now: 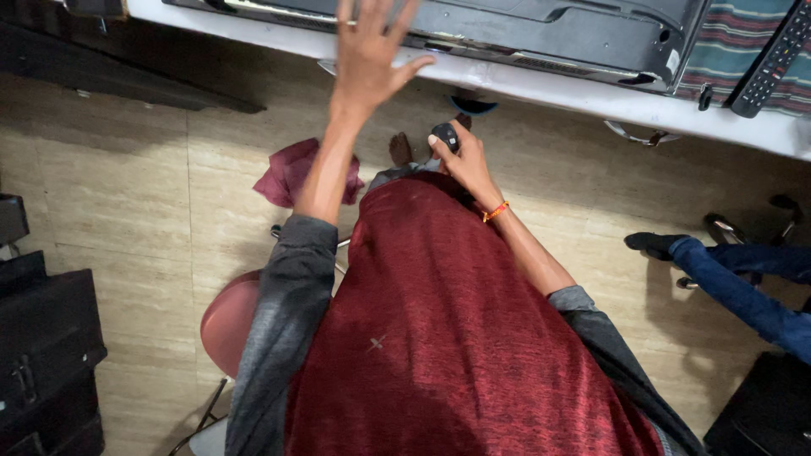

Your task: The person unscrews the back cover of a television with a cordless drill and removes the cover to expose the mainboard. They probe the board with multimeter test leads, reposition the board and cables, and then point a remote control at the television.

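Note:
My left hand (372, 46) is raised with fingers spread, reaching to the edge of the white table (541, 84) where a large black flat screen (524, 29) lies face down. It holds nothing. My right hand (460, 156) is lower, close to my red shirt, with its fingers closed around a small dark object (445, 135). An orange band circles that wrist. My bare foot (400, 149) shows on the floor below.
A black remote control (773, 59) lies on a striped cloth at the table's right. A maroon cloth (291, 171) lies on the tiled floor. A red stool (226, 325) stands under me. Another person's legs (735, 270) are at right. Black cases stand at left.

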The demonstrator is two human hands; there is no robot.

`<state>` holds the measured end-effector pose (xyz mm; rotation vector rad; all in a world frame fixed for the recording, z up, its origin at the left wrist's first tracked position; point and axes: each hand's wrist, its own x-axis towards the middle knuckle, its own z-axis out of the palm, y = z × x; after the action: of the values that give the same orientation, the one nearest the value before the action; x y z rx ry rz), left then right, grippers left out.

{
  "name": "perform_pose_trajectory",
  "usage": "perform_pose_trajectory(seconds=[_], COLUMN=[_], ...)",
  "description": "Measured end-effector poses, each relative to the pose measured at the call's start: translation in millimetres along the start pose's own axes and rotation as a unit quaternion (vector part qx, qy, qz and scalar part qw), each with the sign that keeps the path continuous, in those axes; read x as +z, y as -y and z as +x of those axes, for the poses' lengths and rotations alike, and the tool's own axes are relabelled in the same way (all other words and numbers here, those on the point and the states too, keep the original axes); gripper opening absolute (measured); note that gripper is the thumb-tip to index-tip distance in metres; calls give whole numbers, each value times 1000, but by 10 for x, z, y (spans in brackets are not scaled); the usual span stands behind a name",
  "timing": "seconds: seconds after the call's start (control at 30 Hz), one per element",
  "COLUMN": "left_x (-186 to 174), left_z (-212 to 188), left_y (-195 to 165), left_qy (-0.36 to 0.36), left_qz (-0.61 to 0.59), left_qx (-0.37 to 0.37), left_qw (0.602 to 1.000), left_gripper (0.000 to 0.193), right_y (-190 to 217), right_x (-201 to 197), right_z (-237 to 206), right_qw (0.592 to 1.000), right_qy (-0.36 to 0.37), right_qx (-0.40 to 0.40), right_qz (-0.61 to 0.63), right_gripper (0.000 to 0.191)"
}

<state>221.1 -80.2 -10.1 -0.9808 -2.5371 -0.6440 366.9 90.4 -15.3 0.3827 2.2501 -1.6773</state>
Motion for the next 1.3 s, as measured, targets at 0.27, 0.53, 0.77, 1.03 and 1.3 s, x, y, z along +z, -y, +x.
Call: perform_pose_trajectory(seconds=[0.27, 0.53, 0.77, 1.03, 1.3], left_x=[173, 102, 19, 16, 148], left_z=[62, 15, 60, 78, 91], left_y=[-200, -200, -230, -238, -254], left_qy=[-39, 5, -1, -35, -23], left_qz=[27, -33, -47, -31, 21], left_qx=[-37, -34, -38, -25, -49], left_qw=[998, 999, 998, 999, 998], left_gripper=[75, 68, 66, 67, 74], right_y=[-46, -83, -24, 0, -35], right_x=[24, -23, -9, -17, -21], right_z=[35, -1, 27, -9, -9], right_qw=[999, 1000, 998, 999, 1000], right_qy=[7, -2, -32, -42, -7], right_qx=[-29, 11, -38, 20, -18], right_qz=[-11, -3, -26, 28, -8], right_gripper=[24, 24, 23, 18, 25])
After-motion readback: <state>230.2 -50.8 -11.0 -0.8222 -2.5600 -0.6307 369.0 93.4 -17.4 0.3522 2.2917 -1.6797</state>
